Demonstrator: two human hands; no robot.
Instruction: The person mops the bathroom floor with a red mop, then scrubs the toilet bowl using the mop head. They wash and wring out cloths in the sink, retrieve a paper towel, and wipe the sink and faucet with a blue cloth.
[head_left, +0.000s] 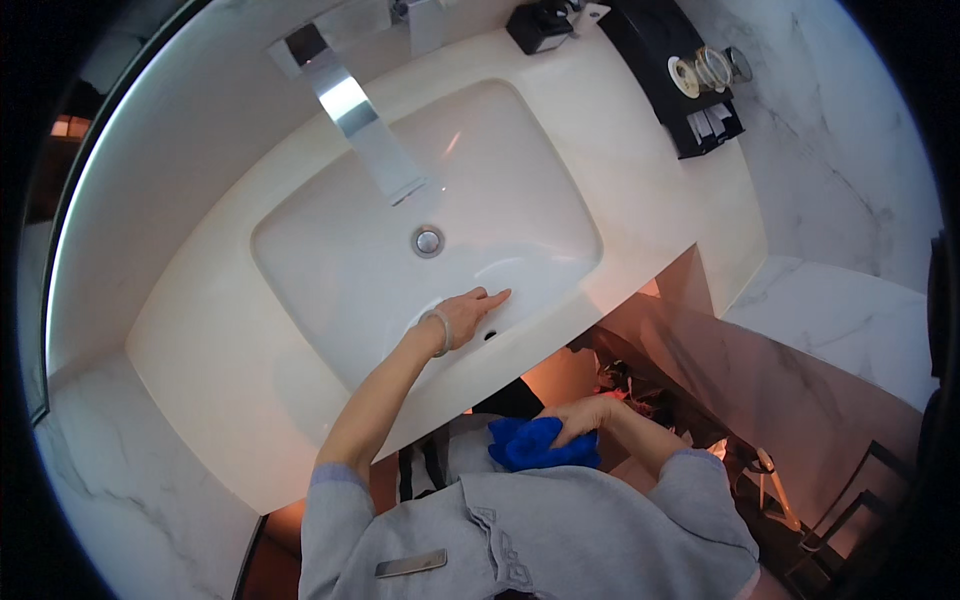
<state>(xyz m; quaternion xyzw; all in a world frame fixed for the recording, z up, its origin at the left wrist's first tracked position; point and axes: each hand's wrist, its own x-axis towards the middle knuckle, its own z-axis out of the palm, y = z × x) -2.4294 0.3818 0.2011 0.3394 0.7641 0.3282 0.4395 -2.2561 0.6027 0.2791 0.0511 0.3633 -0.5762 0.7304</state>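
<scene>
My left hand (466, 316), with a bracelet at the wrist, reaches over the near part of a white rectangular sink (520, 170). Its index finger is stretched out toward the right, and nothing shows in it. Whether the fingertip touches the basin I cannot tell. Just below that hand is the dark overflow hole (490, 335). A round metal drain plug (428, 241) sits in the middle of the basin, below the chrome faucet (360, 125). In front of my body, under the counter's near edge, my right hand (578, 416) grips a bunched blue cloth (535, 445).
At the back right of the pale counter (650, 210) stand a black box (540, 28) and a black tray (660, 60) with upturned glasses (712, 68). A lit mirror edge (85, 170) runs along the left. Marble walls flank the counter; a dark metal frame (860, 490) stands lower right.
</scene>
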